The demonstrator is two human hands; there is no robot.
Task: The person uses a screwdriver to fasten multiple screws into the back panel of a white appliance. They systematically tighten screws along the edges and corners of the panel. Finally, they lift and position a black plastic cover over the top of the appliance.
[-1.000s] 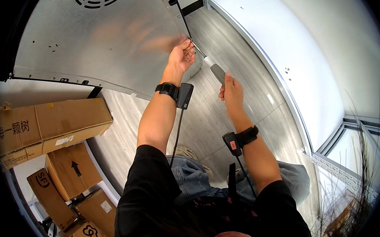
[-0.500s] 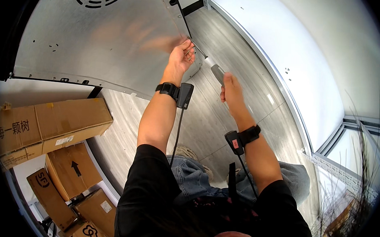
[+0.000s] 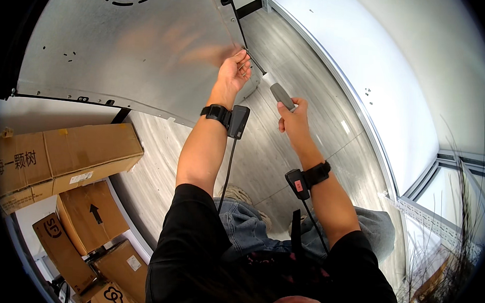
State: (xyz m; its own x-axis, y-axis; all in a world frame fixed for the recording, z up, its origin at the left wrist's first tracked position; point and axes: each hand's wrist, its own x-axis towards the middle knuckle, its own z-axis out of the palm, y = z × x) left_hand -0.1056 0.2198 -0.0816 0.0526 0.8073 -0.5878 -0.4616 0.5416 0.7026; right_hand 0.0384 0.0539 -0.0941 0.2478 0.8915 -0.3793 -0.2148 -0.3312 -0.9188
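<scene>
Head view: the screwdriver (image 3: 279, 92) slants diagonally, its shaft (image 3: 257, 64) pointing up-left.

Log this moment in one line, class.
left hand: at metal panel edge | right hand: holding gray-handled screwdriver | cardboard boxes: lower left

big flat grey metal panel (image 3: 121, 81), smooth & shiny, screwdriver (image 3: 278, 89) w/ matt grey plastic-like handle (image 3: 282, 97) & thin dk. metal rod (image 3: 256, 63), long brown cardbd. box (image 3: 91, 149), dull paper look, pale grey wood-look floor (image 3: 269, 166), smooth, bit shiny, blue jeans (image 3: 242, 222), rough cloth
</scene>
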